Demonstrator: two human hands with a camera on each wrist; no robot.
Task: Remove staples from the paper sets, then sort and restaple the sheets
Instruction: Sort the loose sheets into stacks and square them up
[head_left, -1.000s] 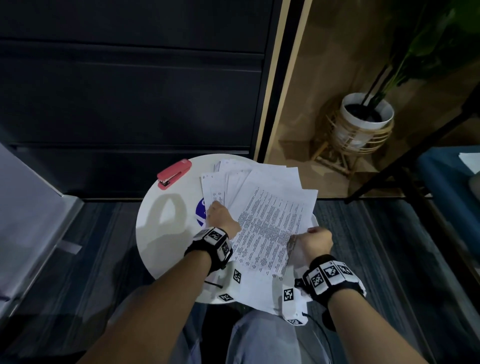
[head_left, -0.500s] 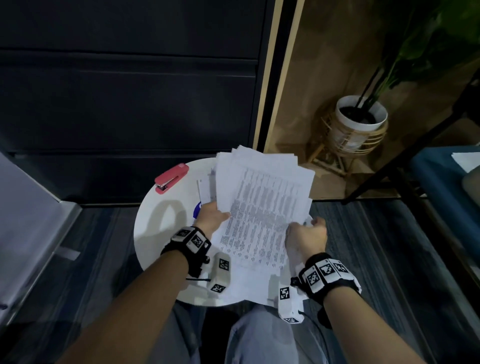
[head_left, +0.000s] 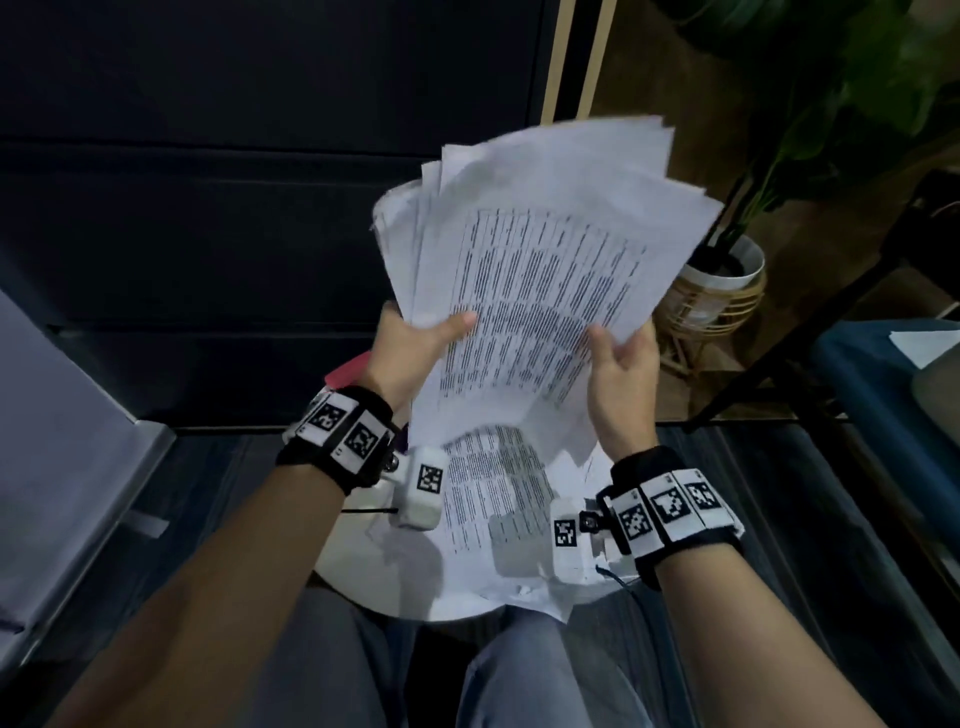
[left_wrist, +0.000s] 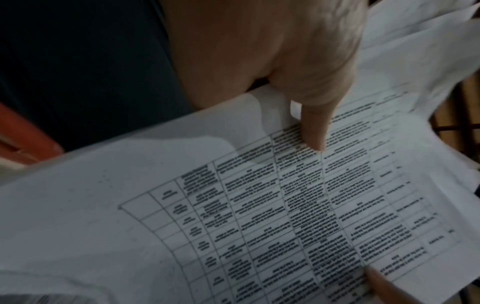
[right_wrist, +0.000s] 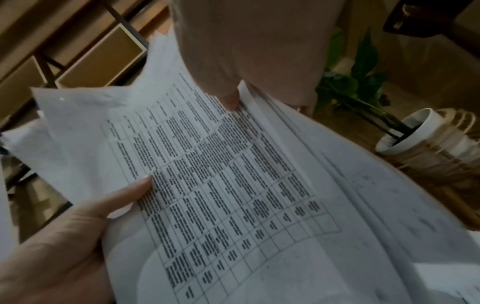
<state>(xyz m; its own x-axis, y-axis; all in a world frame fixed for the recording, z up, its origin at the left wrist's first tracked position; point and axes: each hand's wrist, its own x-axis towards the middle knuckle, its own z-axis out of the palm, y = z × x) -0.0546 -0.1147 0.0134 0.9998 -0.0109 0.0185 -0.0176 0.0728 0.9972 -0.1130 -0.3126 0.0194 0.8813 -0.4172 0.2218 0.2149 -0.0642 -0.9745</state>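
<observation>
A fanned stack of printed sheets (head_left: 540, 270) is held up above the round white table (head_left: 379, 577). My left hand (head_left: 421, 338) grips its lower left edge, thumb (left_wrist: 311, 131) flat on the top page's table of text (left_wrist: 272, 205). My right hand (head_left: 618, 364) pinches the lower right edge, thumb (right_wrist: 231, 100) on top and fingers behind. More printed sheets (head_left: 493, 499) lie on the table below. The red stapler (head_left: 347, 370) is mostly hidden behind my left wrist; a piece of the red stapler (left_wrist: 23, 131) shows in the left wrist view.
A potted plant in a wicker stand (head_left: 722, 280) stands on the floor to the right. A dark cabinet front (head_left: 234, 208) rises behind the table. A blue seat (head_left: 878, 395) with a white sheet is at far right, a grey panel (head_left: 62, 415) at left.
Both hands have lifted the fanned stack off the table and up toward the head camera. Several sheets stay lying on the table.
</observation>
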